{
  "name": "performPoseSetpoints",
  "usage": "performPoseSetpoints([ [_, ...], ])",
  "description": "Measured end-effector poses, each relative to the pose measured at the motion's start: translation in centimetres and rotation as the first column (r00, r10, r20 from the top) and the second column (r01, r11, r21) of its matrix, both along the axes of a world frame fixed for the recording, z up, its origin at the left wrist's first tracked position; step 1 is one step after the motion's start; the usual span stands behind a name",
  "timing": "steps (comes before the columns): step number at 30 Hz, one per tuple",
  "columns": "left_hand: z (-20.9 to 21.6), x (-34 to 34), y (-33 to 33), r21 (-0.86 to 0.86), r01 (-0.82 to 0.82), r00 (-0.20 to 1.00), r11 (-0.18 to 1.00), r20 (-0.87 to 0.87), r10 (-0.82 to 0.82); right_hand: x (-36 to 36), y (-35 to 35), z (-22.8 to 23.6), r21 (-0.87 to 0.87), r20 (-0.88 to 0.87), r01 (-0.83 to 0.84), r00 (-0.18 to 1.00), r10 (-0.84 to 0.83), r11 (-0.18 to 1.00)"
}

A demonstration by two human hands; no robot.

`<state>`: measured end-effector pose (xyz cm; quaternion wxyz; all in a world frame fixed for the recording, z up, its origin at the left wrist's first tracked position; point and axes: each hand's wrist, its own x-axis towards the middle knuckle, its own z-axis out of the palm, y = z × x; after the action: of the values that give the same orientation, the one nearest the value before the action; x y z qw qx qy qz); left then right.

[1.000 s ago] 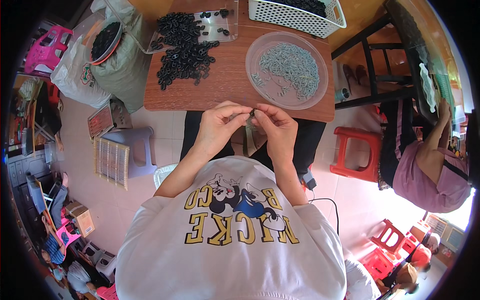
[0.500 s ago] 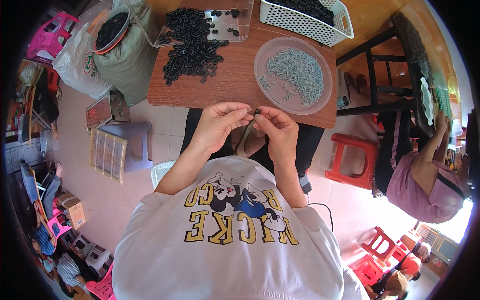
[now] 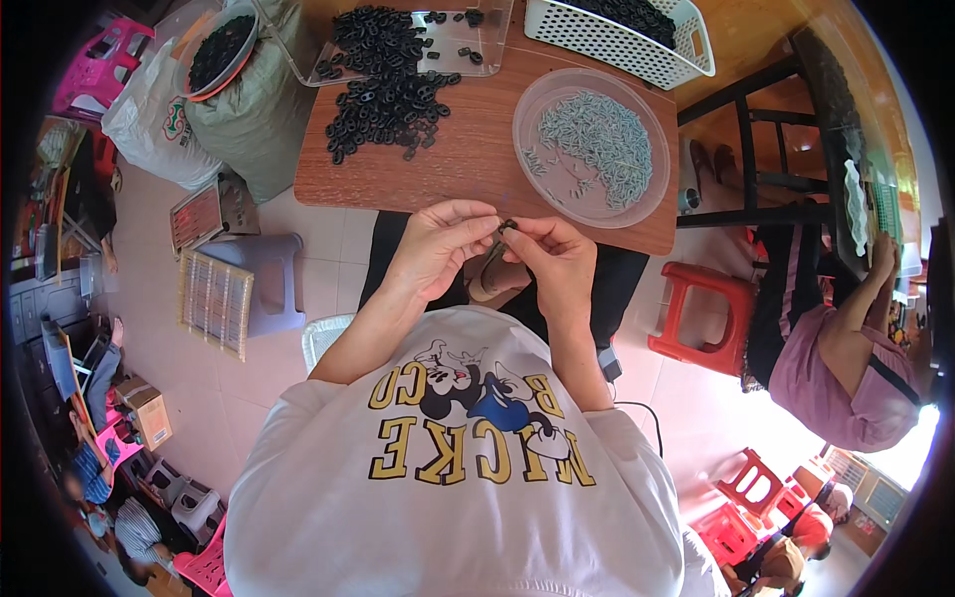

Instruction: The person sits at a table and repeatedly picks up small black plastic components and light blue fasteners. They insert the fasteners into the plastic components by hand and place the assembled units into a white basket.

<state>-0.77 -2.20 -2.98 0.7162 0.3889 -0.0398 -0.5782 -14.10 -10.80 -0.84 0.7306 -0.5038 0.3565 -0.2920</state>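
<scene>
Just in front of the table's near edge, my right hand [image 3: 559, 261] pinches a small black oval part [image 3: 508, 226] between thumb and fingers. My left hand [image 3: 438, 251] meets it from the other side, thumb and index finger pressed together at the part. Whatever those left fingertips hold, if anything, is too small to make out. Beyond my hands, a loose pile of similar black parts [image 3: 383, 114] lies on the wooden table [image 3: 468, 149]. To its right stands a round clear tub [image 3: 525, 179] of small silvery, screw-like pieces [image 3: 607, 139].
A clear tray [image 3: 487, 62] with more black parts and a white perforated basket [image 3: 637, 55] stand at the back. Full sacks [image 3: 249, 139] and a grey stool [image 3: 274, 284] are left; a red stool [image 3: 696, 313] is right. A person in pink [image 3: 846, 368] works at the far right.
My fingertips have drawn closer together at the black part, which has turned and shifted slightly left. The view has shifted a little; the piles look the same.
</scene>
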Motion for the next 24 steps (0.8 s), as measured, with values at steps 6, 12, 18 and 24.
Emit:
performPoseSetpoints([
  [6, -0.2, -0.17, -0.17, -0.004, -0.007, 0.999, 1.0, 0.043, 0.007, -0.14, -0.06, -0.04, 0.0, -0.036, -0.001, 0.999, 0.001, 1.0],
  [12, -0.39, -0.12, -0.2, -0.022, -0.004, 0.995, 1.0, 0.101, 0.007, -0.1, 0.43, 0.53, -0.099, -0.144, 0.014, 0.989, -0.028, 0.995],
  [18, -0.22, -0.2, -0.25, -0.002, 0.013, 1.0, 1.0, -0.008, -0.013, -0.35, 0.51, 0.62, -0.119, -0.159, 0.015, 0.987, -0.034, 0.993],
  [24, -0.23, -0.47, -0.21, -0.002, 0.014, 0.994, 1.0, -0.104, -0.014, -0.48, 0.61, 0.6, -0.097, -0.121, 0.012, 0.992, -0.024, 0.995],
])
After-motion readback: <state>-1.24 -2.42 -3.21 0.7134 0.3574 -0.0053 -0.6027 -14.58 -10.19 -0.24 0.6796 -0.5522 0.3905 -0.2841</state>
